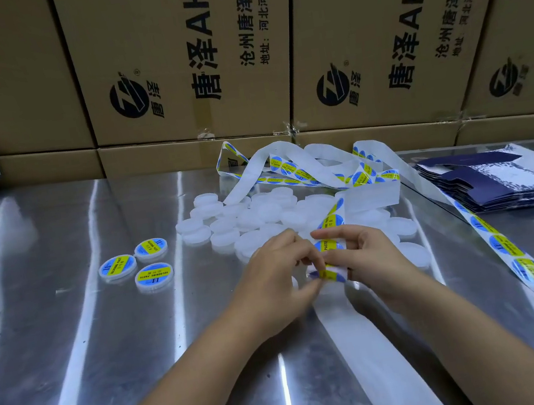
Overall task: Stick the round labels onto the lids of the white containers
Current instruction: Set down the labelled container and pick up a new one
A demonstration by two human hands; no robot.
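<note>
You worked at a shiny metal table (70, 335) walled by cardboard boxes (168, 61). Your left hand (276, 277) and right hand (370, 256) pinched the label strip (331, 274) between closed fingertips; unlabelled white containers (254, 218) lay just beyond, three labelled containers (139, 264) well left.

1. Bright, even light from overhead; colours lean cool.
2. Long white glare streaks run across the metal table (68, 318) in front of me.
3. White containers (244, 219) are blown out, edges hard to separate.
4. My left hand (280, 276) and right hand (367, 256) are slightly motion-blurred at the fingertips.
5. Wide-angle bend: cardboard boxes (168, 61) lean outward at the frame edges.
6. Shadows are soft and faint.
</note>
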